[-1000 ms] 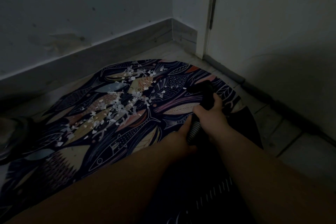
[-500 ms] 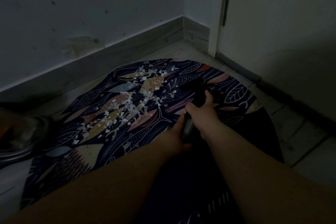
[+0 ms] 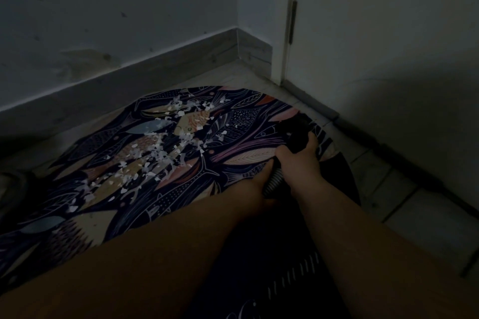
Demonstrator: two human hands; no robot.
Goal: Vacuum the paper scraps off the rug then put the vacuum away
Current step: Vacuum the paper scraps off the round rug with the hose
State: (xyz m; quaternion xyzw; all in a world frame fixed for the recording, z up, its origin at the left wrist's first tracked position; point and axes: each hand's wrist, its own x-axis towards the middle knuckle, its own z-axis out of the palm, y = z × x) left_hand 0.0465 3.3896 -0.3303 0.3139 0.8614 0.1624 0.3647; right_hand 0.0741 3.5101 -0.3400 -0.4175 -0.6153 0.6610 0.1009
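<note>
A round dark rug (image 3: 233,122) with a fish pattern lies on the floor in a dim room. White paper scraps (image 3: 155,155) are strewn across its middle and far part. My right hand (image 3: 298,160) grips the black vacuum nozzle (image 3: 298,134), which points at the rug's right side, clear of the scraps. Just behind it, my left hand (image 3: 259,181) holds the ribbed hose (image 3: 273,184). The rest of the vacuum is hidden below my arms.
A wall with a grey skirting board (image 3: 129,80) runs behind the rug. A shut door (image 3: 375,33) stands at the right, its frame close to the rug's edge. A dim object (image 3: 13,186) sits at the far left. Tiled floor (image 3: 414,202) shows at the right.
The view has swung back towards the left, so the rug sits further right in the frame. Both hands keep their hold and the nozzle stays on the rug's right side.
</note>
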